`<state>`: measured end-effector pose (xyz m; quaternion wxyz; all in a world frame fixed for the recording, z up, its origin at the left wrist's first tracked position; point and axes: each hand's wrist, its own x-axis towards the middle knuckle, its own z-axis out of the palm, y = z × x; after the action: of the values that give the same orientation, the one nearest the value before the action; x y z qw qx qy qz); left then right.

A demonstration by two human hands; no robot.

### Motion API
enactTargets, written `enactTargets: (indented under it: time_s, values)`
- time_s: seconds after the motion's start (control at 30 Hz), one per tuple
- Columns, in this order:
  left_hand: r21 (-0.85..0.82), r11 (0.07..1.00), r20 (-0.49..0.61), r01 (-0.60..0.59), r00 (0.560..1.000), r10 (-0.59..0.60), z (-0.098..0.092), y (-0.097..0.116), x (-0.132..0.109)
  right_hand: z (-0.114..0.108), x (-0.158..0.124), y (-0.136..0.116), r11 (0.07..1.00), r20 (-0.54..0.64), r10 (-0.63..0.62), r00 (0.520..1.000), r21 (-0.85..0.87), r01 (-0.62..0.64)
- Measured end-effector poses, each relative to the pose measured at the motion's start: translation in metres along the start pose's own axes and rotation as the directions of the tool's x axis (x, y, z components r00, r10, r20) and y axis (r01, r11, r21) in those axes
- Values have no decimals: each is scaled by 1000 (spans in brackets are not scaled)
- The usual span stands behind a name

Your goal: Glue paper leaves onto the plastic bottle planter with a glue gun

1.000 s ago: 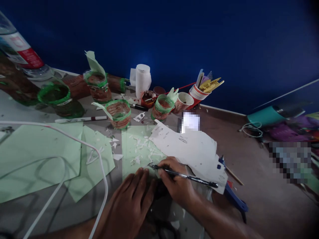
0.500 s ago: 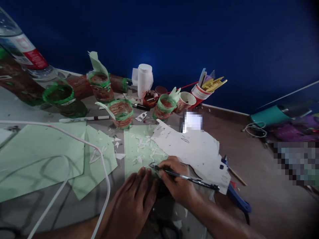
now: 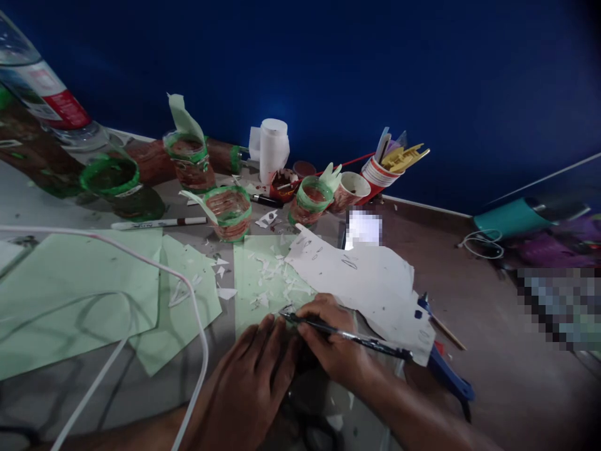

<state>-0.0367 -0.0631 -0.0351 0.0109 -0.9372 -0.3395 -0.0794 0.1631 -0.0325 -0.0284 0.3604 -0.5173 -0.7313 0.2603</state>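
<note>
Little has moved since the earlier frames: both hands sit in the same near-centre spot, and only the view has drifted slightly.

The right hand (image 3: 331,341) is closed around a black pen (image 3: 375,342), with the tip touching the near edge of a green sheet (image 3: 263,263). The left hand (image 3: 248,382) lies flat just left of it, fingers close together, pressing down with nothing in its grasp.

A torn white paper (image 3: 361,275) with small drawn marks overlaps the green sheet's right side, and the pen's back end lies across it. White scraps are scattered over the green sheet. A white cable (image 3: 190,294) loops across the left, over two more green sheets (image 3: 79,282), making three in all.

Farther off stand four jars with green-taped rims (image 3: 228,213), a white marker (image 3: 159,223), a black marker (image 3: 265,201), a tissue roll (image 3: 272,147), a plain cup (image 3: 350,188) and a striped cup (image 3: 375,174) full of sticks.

A blue glue gun (image 3: 448,379) at the right is partly covered by the white paper. A plastic bottle (image 3: 42,94) is cut off at the far left edge. What lies beneath the two hands is dark and hard to make out, and two patches on the right are blurred.
</note>
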Motion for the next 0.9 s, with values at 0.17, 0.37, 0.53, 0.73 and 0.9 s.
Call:
enactTargets:
  time_s: [0.17, 0.37, 0.53, 0.73, 0.9]
  values:
    - [-2, 1000, 24, 1, 1000, -1, 2, 1, -1, -1, 1, -1, 998, -74, 56, 996, -14, -57]
    - [5, 1000, 20, -27, 999, 27, 0, -1, 0, 1, -1, 0, 999, -29, 34, 999, 8, -34]
    - [-1, 999, 20, -43, 999, 43, -2, -3, 0, 0, 0, -1, 998, -75, 69, 995, -7, -70]
    - [-20, 1000, -14, 13, 1000, -13, 1, 2, 1, 1, 1, -2, 999, -67, 42, 997, -8, -43]
    - [-20, 998, -30, 54, 998, -54, 6, 3, -1, 0, 0, -2, 997, -109, 75, 991, -13, -77]
